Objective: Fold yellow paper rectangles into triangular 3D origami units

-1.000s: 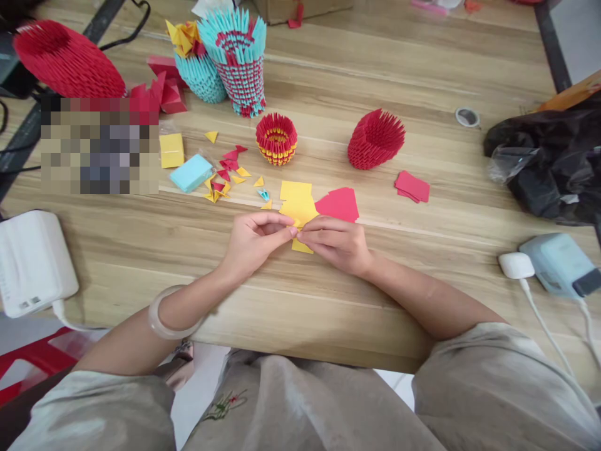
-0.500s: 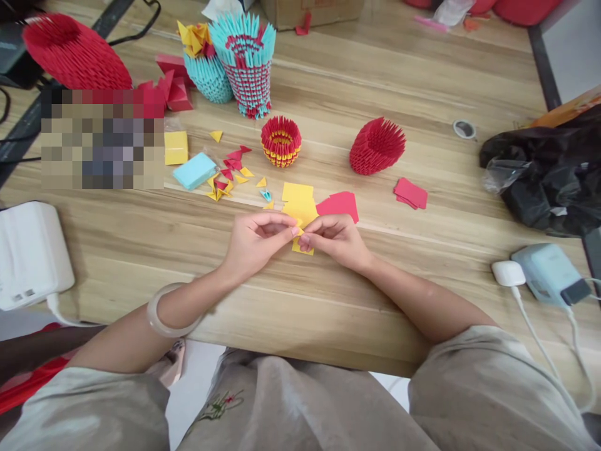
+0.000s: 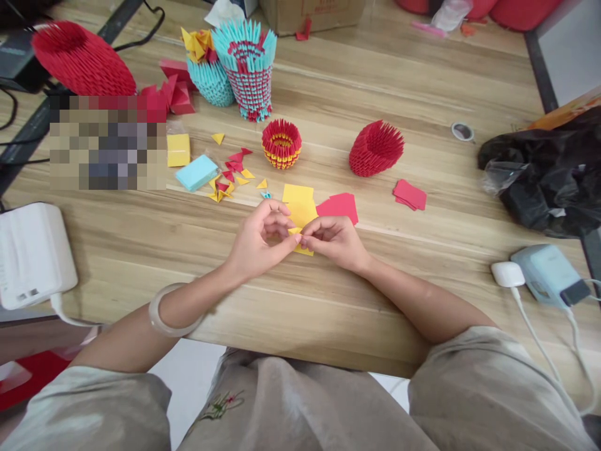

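My left hand [image 3: 258, 244] pinches a small folded yellow paper piece [image 3: 294, 231] by thumb and finger, its other fingers loosely curled. From the other side, my right hand [image 3: 338, 242] grips the same piece at its right tip. Under the hands lie yellow paper sheets [image 3: 299, 199], partly covered. Red paper slips [image 3: 340, 207] lie just behind my right hand. Beyond my left hand are loose folded triangles, among them a yellow one [image 3: 261, 184] and a small blue one [image 3: 266, 195].
A red and yellow paper bowl [image 3: 282, 145], a red paper bowl [image 3: 375, 149] and a tall blue and red paper vase [image 3: 248, 75] stand farther back. A blue paper stack [image 3: 197, 173] lies left. At right are a black plastic bag [image 3: 539, 169] and a charger [image 3: 547, 275].
The fingers of my left hand have lifted and loosened, so more of the yellow piece shows. My right hand has barely moved. The view has shifted slightly.
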A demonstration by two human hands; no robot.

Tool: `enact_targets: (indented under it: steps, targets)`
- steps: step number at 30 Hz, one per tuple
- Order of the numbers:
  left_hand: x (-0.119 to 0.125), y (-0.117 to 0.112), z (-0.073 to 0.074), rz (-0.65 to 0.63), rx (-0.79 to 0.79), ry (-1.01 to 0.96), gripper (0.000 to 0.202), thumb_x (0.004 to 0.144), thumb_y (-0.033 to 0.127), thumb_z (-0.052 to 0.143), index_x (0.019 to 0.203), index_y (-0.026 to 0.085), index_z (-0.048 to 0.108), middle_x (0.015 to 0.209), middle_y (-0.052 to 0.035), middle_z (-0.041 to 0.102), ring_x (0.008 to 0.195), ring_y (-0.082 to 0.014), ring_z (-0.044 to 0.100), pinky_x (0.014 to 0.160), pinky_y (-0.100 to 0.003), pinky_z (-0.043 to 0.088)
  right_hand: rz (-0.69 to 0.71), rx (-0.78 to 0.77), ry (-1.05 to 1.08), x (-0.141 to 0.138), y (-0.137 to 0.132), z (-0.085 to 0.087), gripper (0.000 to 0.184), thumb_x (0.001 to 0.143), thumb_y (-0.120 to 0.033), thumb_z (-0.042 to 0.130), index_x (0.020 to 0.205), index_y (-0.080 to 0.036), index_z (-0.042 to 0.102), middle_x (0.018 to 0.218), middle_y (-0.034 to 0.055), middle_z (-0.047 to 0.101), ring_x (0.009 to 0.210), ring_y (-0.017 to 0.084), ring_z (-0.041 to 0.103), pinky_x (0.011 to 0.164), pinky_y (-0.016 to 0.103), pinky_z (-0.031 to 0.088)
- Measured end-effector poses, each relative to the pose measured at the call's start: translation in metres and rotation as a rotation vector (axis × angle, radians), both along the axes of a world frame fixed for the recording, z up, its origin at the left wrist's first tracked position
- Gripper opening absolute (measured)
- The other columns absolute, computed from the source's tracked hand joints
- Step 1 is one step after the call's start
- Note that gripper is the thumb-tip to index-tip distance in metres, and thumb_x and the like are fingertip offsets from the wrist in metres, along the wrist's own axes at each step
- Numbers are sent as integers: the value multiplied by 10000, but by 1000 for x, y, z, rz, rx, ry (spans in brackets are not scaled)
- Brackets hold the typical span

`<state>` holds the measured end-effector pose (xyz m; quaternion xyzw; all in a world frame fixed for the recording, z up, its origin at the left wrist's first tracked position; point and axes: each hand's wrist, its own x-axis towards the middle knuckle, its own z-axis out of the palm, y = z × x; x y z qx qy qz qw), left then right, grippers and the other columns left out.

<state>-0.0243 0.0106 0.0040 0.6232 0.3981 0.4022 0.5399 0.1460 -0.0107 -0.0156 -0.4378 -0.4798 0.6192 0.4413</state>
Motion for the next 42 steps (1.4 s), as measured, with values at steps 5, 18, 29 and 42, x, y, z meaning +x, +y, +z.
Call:
enact_targets:
  steps: [5,18,29,42]
  targets:
    - [-3,4,0,-40,-32,120,180,677,266,745,812,154,705,738,-58,708,625,-158,641,560,-248,515,-21,-7,-4,0,0,-3,245,625,-340,770,634,-147,618,612,4,645,543,76,564,516,211,468]
    - [-6,10,-1,-108,-262,17,249,595,321,832,759,152,749,732,-76,730,645,-194,674,607,-287,548,-25,-26,51,1,2,2,236,631,-303,772,667,-142,603,606,-7,624,542,77,563,495,201,463]
    - [-13,14,4,-258,556,314,144,842,216,623,732,151,689,653,-12,705,546,-87,615,532,-166,459,-7,-198,302,3,5,2,213,619,-247,787,662,-131,614,543,-19,641,473,73,589,478,190,474]
    - [-23,24,0,-362,1146,414,191,926,176,477,890,166,665,782,-35,718,689,-107,671,666,-165,525,12,-142,316,4,5,-3,162,631,-207,790,701,-129,667,586,-9,668,510,73,604,517,193,500]
